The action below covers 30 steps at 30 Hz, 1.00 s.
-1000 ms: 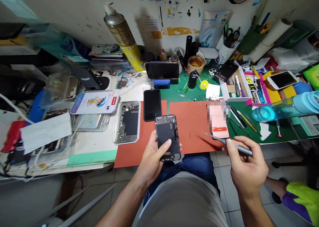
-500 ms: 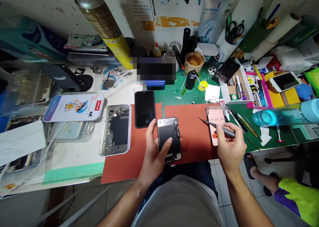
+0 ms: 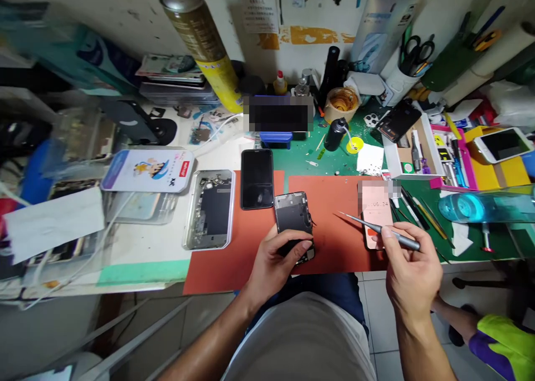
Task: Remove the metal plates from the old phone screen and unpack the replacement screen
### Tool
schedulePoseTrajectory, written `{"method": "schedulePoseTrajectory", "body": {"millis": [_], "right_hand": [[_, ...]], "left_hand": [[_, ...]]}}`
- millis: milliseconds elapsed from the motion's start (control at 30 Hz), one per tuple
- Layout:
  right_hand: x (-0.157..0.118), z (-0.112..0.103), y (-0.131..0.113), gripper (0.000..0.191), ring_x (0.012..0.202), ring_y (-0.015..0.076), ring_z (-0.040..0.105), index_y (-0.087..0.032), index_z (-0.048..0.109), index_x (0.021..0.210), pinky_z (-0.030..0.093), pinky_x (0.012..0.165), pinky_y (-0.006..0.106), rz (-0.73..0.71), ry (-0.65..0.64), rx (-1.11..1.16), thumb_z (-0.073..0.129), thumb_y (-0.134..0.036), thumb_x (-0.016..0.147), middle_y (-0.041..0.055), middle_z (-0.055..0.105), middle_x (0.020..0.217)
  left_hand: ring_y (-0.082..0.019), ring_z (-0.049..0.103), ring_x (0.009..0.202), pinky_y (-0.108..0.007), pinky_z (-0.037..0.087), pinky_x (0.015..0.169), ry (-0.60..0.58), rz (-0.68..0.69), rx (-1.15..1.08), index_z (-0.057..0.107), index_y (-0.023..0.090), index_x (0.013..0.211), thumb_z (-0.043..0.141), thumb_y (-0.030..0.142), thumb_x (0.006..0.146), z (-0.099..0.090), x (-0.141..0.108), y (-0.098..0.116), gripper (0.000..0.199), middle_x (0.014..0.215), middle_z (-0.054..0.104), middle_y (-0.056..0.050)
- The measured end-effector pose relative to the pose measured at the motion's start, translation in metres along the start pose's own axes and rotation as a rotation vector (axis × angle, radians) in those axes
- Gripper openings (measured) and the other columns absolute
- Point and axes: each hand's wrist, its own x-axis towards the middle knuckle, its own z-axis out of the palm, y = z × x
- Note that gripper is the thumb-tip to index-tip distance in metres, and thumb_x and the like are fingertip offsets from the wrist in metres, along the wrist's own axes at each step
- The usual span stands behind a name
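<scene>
A phone screen assembly [image 3: 291, 208], its dark inner side up, rests on the red-brown mat [image 3: 330, 230]. My left hand [image 3: 278, 258] lies over its lower part, thumb and fingers pinched near its lower right edge. Out to the right, my right hand [image 3: 412, 264] grips a slim grey screwdriver [image 3: 403, 239], its thin tip pointing left above the mat. Under the screwdriver sits a phone showing a timer [image 3: 376, 208]. Another black phone [image 3: 256, 179] lies at the screen assembly's upper left. Beside it, a metal tin [image 3: 209, 209] contains an opened phone body.
A tall spray can [image 3: 204, 47] stands behind at the left. The cartoon-printed lid [image 3: 148, 170] lies left of the tin. Tweezers and tools, a blue bottle [image 3: 472, 207] and a tool box [image 3: 434, 158] fill the right. A person's leg [image 3: 455, 317] shows at lower right.
The view has shifted, moving the bench leftward objects to the right in the picture. My left fingers have come over the screen assembly's face. The screwdriver now lies lower across the timer phone.
</scene>
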Motion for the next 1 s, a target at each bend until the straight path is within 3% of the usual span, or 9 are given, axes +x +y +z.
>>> {"method": "schedulePoseTrajectory", "body": {"millis": [200,333,500,833,1000], "right_hand": [[-0.033,-0.013,-0.007,0.038,0.081,0.0194,0.079,-0.021,0.073,0.118,0.064,0.077,0.031,0.056,-0.202,0.105,0.089,-0.027,0.084,0.0076,0.081,0.102],[-0.044,-0.012,-0.007,0.036,0.084,0.0172,0.079,-0.021,0.073,0.118,0.064,0.080,0.028,0.066,-0.269,0.134,0.088,-0.021,0.085,0.0068,0.081,0.104],[-0.047,-0.008,-0.008,0.035,0.084,0.0144,0.078,-0.021,0.073,0.117,0.064,0.081,0.024,0.050,-0.269,0.118,0.087,-0.019,0.086,0.0048,0.082,0.104],[-0.047,-0.012,-0.010,0.035,0.085,0.0181,0.078,-0.020,0.072,0.115,0.064,0.081,0.031,0.064,-0.235,0.093,0.089,-0.022,0.084,0.0057,0.081,0.102],[-0.047,-0.012,-0.007,0.035,0.086,0.0165,0.078,-0.021,0.073,0.115,0.063,0.083,0.029,0.050,-0.238,0.128,0.089,-0.020,0.083,0.0049,0.081,0.102]], "left_hand": [[-0.020,0.076,0.092,-0.030,0.065,0.084,0.065,0.002,-0.052,0.087,0.027,0.105,0.088,0.043,0.085,0.006,-0.001,-0.002,0.026,0.108,0.079,-0.007],[-0.020,0.076,0.086,-0.031,0.065,0.084,0.045,-0.016,-0.115,0.088,0.026,0.104,0.090,0.041,0.083,0.006,-0.004,-0.008,0.026,0.101,0.081,-0.007],[-0.015,0.073,0.073,-0.026,0.064,0.071,0.038,-0.004,-0.209,0.089,0.024,0.098,0.089,0.035,0.085,0.007,-0.005,-0.008,0.017,0.092,0.080,-0.006],[-0.015,0.073,0.077,-0.026,0.062,0.072,0.069,0.065,-0.207,0.089,0.026,0.092,0.086,0.027,0.088,0.007,-0.003,-0.011,0.005,0.088,0.077,-0.005],[-0.016,0.074,0.076,-0.025,0.062,0.069,0.053,0.055,-0.222,0.089,0.025,0.092,0.084,0.027,0.090,0.007,-0.002,-0.007,0.006,0.086,0.076,-0.005]]}}
